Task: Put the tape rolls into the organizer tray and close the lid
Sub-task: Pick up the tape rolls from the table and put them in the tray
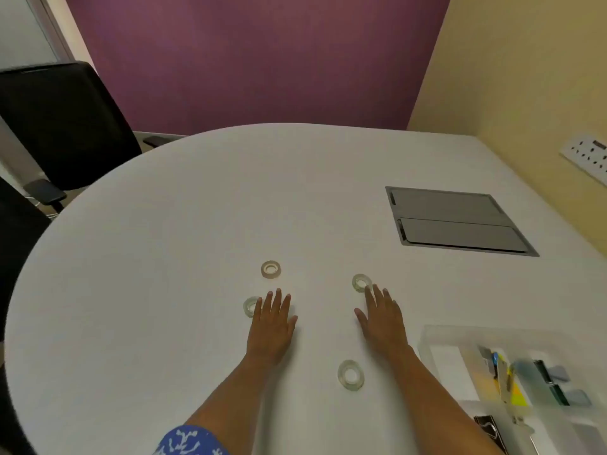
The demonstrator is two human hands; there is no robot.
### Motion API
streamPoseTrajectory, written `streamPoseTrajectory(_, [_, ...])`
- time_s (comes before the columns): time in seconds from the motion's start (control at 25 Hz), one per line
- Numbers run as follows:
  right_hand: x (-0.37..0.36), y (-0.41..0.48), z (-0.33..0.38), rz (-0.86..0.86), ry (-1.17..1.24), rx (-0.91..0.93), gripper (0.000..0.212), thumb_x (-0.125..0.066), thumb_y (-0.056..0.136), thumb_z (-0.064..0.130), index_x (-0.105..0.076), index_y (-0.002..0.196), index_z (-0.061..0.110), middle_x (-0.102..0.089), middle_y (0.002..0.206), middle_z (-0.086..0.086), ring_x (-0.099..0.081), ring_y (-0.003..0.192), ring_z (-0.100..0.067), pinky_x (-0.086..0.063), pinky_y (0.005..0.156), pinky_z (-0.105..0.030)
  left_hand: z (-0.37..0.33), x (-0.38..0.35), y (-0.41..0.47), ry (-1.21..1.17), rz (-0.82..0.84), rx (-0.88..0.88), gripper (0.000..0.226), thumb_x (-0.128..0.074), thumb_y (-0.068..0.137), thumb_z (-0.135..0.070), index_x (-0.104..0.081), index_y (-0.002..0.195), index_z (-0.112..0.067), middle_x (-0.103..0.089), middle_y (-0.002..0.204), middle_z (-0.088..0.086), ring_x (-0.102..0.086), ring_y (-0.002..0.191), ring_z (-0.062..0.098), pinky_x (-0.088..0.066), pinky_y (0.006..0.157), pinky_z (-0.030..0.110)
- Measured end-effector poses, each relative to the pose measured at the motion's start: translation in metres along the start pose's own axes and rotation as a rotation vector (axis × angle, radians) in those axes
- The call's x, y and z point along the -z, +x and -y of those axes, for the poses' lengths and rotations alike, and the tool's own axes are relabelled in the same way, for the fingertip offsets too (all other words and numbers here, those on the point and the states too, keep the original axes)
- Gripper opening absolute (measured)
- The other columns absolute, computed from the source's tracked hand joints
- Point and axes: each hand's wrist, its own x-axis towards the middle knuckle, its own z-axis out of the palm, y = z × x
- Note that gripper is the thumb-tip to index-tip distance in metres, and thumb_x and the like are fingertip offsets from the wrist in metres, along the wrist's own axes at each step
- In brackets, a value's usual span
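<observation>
Clear tape roll [361, 283], up-left of the organizer tray [424, 343], lies at the right hand's [385, 323] straight, empty fingertips; left hand [271, 321] also flat.

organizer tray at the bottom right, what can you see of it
The organizer tray is a frosted, translucent plastic box lying flat on the white table at the lower right, cut off by the frame edge. Dividers split it into compartments holding blurred items: yellow sheets, grey pieces, a black binder clip. The right forearm runs beside its left wall; contact cannot be told. Its lid cannot be made out.
</observation>
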Motion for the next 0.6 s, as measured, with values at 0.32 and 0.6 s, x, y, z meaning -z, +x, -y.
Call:
streamPoseTrajectory(0.32, [0.0,0.027,-0.003,-0.074,0.006,-0.062,0.033,-0.039,0.1,0.024,-0.049,0.131,0.017,-0.055,0.127,-0.003,-0.052,0.114,-0.021,-0.043,0.091,-0.03,-0.005,-0.005,0.008,0.026,-0.172,-0.093,0.028,-0.09,0.052,-0.009,-0.075,0.075,-0.013,-0.074,0.073,0.001,-0.072,0.066,0.016,-0.058,0.061,0.02])
streamPoseTrajectory(0.6, [-0.005,0.063,0.003,-0.063,0.133,-0.106,0.041,-0.051,0.095,0.024,-0.044,0.134,0.012,-0.046,0.135,-0.007,-0.047,0.121,-0.025,-0.046,0.094,-0.034,-0.007,-0.025,0.025,-0.083,-0.062,-0.023,0.037,-0.058,0.088,-0.003,-0.059,0.125,-0.001,-0.059,0.132,0.019,-0.055,0.123,0.034,-0.046,0.103,0.041])
